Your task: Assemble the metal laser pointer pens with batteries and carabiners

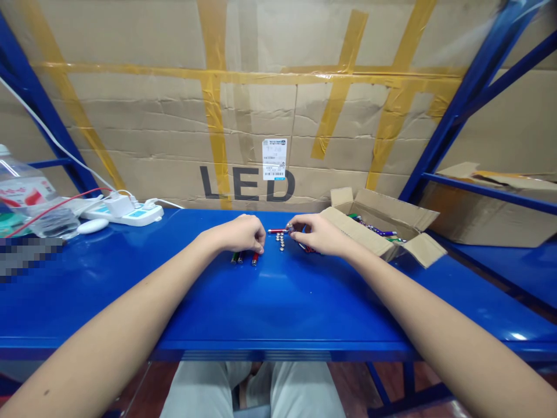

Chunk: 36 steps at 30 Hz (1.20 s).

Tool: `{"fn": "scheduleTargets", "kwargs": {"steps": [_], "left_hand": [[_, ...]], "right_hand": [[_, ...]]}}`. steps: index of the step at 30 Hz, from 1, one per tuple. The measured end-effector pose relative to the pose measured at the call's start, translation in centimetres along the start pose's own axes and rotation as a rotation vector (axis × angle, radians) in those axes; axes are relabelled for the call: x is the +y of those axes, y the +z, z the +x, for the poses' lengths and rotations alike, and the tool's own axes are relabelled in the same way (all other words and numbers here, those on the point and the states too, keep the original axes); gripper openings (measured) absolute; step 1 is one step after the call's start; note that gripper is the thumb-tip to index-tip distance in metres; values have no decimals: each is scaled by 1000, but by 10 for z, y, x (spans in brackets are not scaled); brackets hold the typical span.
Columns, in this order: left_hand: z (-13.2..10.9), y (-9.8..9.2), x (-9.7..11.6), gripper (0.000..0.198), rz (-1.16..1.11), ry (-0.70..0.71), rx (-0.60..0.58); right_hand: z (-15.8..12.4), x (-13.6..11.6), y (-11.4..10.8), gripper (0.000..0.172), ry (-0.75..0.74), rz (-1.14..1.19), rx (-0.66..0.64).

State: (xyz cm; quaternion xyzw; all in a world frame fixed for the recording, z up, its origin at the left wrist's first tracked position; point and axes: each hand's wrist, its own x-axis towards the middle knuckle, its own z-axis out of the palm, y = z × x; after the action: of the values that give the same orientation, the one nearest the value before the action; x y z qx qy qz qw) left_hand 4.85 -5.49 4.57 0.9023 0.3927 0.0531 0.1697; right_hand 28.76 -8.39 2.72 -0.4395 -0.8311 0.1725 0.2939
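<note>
Blue metal, the shelf top point(278, 302), carries everything. The right hand point(319, 234) is pinched shut on a small silvery piece point(289, 228), which is held at the end of a thin red tube point(275, 231) lying just left of the pinch. Button cells point(282, 241) are lined up just below it. The left hand point(241, 232) is curled over three small tubes point(243, 257); whether they are gripped cannot be told. The red tube is probably best steadied, so that the piece is met squarely and the cells are left undisturbed.
</note>
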Motion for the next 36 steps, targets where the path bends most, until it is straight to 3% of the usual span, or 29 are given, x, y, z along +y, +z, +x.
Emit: {"fn": "scheduleTargets", "kwargs": {"steps": [3, 7, 10, 13, 17, 21, 22, 27, 32, 36], "left_hand": [[-2, -6, -3, 10, 31, -6, 25], [-1, -10, -12, 10, 124, 12, 183], [4, -4, -16, 10, 211, 25, 314], [10, 7, -19, 5, 230, 17, 322], [16, 14, -19, 15, 111, 67, 342], [16, 12, -1, 13, -170, 145, 625], [15, 12, 5, 12, -222, 168, 650], [12, 17, 26, 10, -297, 186, 648], [14, 19, 25, 8, -416, 119, 625], [12, 15, 24, 11, -519, 95, 552]], "right_hand": [[1, 1, -1, 16, -9, -23, 6], [0, 0, -1, 14, 4, -16, 2], [0, 1, 0, 16, 12, 4, -7], [0, 2, 1, 16, 3, -5, 0], [0, -3, 2, 19, -18, -44, 27], [0, -6, 3, 23, -41, -80, 53], [1, -6, 4, 23, -48, -82, 53], [3, -2, 8, 26, -154, -72, 34], [2, -2, 13, 32, -228, -78, 87], [-1, -3, 17, 22, -209, -30, 156]]}}
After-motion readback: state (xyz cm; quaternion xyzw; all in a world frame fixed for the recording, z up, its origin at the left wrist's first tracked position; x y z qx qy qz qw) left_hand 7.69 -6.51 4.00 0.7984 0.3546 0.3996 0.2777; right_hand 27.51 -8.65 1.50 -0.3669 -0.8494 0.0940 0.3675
